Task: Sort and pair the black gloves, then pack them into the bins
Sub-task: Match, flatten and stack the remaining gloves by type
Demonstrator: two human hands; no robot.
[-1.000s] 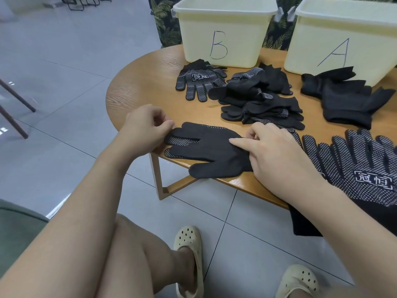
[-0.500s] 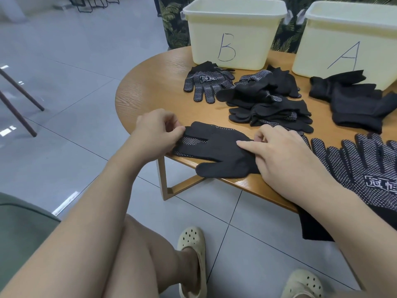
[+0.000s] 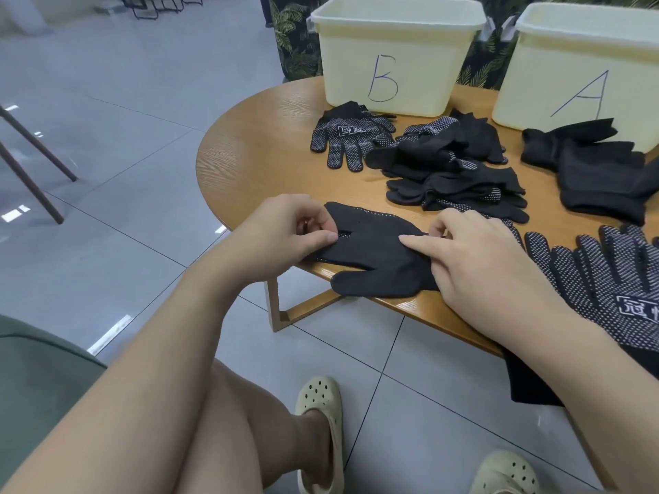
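Note:
A black glove point(image 3: 374, 251) lies flat at the near edge of the round wooden table point(image 3: 256, 155), its fingers pointing left. My left hand point(image 3: 281, 237) pinches the glove's fingertips between thumb and curled fingers. My right hand point(image 3: 478, 265) presses on the glove's cuff end, index finger straight along its back. A heap of black gloves point(image 3: 453, 172) lies mid-table. A dotted pair point(image 3: 349, 137) sits in front of bin B point(image 3: 392, 55). Plain black gloves point(image 3: 592, 162) lie before bin A point(image 3: 585, 69). More dotted gloves point(image 3: 606, 279) lie under my right forearm.
Both cream bins stand at the table's far edge, against a leaf-patterned screen point(image 3: 292, 37). The near glove overhangs the table rim slightly. My knees and cream clogs point(image 3: 321, 433) are below the table, on grey floor tiles. A green seat point(image 3: 39, 379) is at the lower left.
My left hand has closed in on the glove's fingertips and now pinches them. The right hand stays pressed on the glove. The camera has shifted, moving the table rightward in view.

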